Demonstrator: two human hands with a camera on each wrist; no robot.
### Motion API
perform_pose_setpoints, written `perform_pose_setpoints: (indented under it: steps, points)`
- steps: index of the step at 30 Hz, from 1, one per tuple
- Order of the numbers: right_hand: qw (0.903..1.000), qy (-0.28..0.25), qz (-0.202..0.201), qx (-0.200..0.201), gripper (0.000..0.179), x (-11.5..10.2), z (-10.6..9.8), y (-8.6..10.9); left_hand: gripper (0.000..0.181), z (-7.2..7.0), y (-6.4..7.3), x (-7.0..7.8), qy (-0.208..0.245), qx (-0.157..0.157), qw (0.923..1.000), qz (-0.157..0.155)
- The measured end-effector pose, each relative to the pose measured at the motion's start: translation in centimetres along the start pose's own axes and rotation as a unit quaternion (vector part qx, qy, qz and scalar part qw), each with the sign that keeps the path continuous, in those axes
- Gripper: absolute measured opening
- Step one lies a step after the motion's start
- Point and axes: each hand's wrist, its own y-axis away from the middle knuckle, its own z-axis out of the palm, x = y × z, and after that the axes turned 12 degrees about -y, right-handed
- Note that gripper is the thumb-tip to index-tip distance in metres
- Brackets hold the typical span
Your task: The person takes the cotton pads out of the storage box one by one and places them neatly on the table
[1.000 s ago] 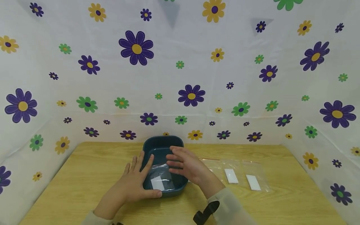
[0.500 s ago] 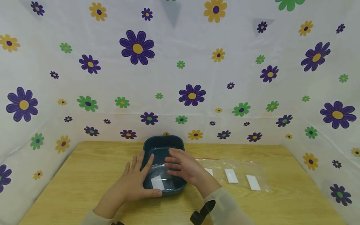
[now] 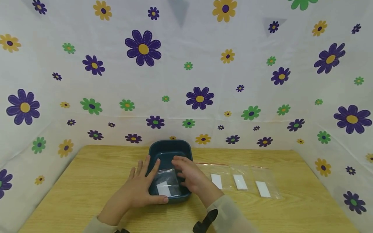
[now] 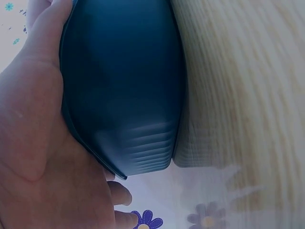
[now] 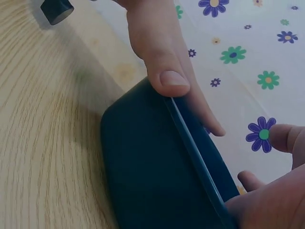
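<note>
A dark teal rectangular tub (image 3: 170, 145) stands on the table, and a clear zip bag (image 3: 172, 174) with a white card (image 3: 163, 188) lies in its near half. My left hand (image 3: 139, 187) spreads over the tub's left side, its thumb along the near rim; in the left wrist view its palm (image 4: 28, 129) rests against the rim. My right hand (image 3: 190, 178) lies over the right rim with its slightly bent fingers inside the tub, beside the bag's right edge. Whether they touch the bag cannot be told. In the right wrist view part of that hand (image 5: 276, 195) shows at the rim.
Several clear bags with white cards lie in a row right of the tub: one card (image 3: 216, 181) nearest, another card (image 3: 240, 182), and a third card (image 3: 263, 189). The wooden table (image 3: 96, 174) is backed by a white flowered cloth (image 3: 172, 77).
My right hand has moved down and slightly left, deeper into the tub, and its fingers have bent a little. More of the nearest card outside shows. The left hand stays put.
</note>
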Motion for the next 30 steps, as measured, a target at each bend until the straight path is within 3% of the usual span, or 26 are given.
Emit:
perform_pose_setpoints:
  steps: [9,15,22,30]
  points:
    - [0.9989,-0.033,-0.018,0.03,0.05,0.8,1.0,-0.5,0.124,0.2,0.1,-0.1,0.0,0.013,0.9999,0.001]
    - [0.9994,0.004,-0.019,0.03,0.056,1.3,1.3,-1.0,0.124,0.1,0.0,0.0,-0.001,0.009,1.0,-0.003]
    - [0.9941,0.086,-0.041,0.053,0.052,1.9,1.6,-1.6,0.123,0.0,0.0,0.1,0.003,0.006,1.0,-0.005]
    - [0.9927,0.047,-0.073,0.084,0.046,2.4,1.9,-1.9,0.124,0.2,-0.1,0.1,-0.001,0.008,1.0,-0.003]
